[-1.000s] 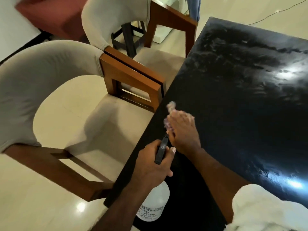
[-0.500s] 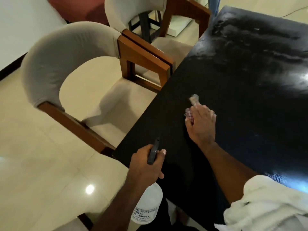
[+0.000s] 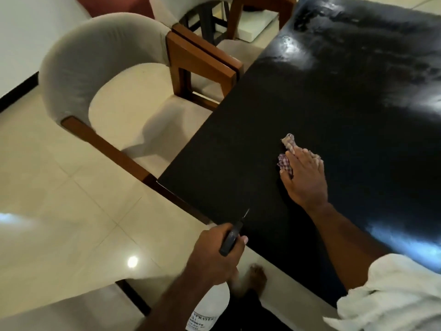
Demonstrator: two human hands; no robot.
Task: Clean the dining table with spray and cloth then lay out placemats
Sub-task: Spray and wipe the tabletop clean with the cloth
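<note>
The black dining table point(image 3: 346, 96) fills the right of the head view, with wet smears at its far end. My right hand point(image 3: 304, 174) lies flat on a small checked cloth point(image 3: 286, 152) and presses it onto the tabletop near the table's left corner. Only the cloth's edges show past my fingers. My left hand point(image 3: 214, 256) grips the black trigger head of a white spray bottle point(image 3: 210, 311), held off the table's near edge above the floor.
Two upholstered chairs with wooden arms point(image 3: 133, 75) stand along the table's left side. A third pale seat point(image 3: 59, 311) shows at the bottom left. Glossy tiled floor point(image 3: 59, 211) lies left of the table. My bare foot point(image 3: 256, 279) is below the table edge.
My right hand has slid the cloth away from the left edge, further in over the tabletop. The view has pulled back, and the spray bottle now hangs off the table's near edge.
</note>
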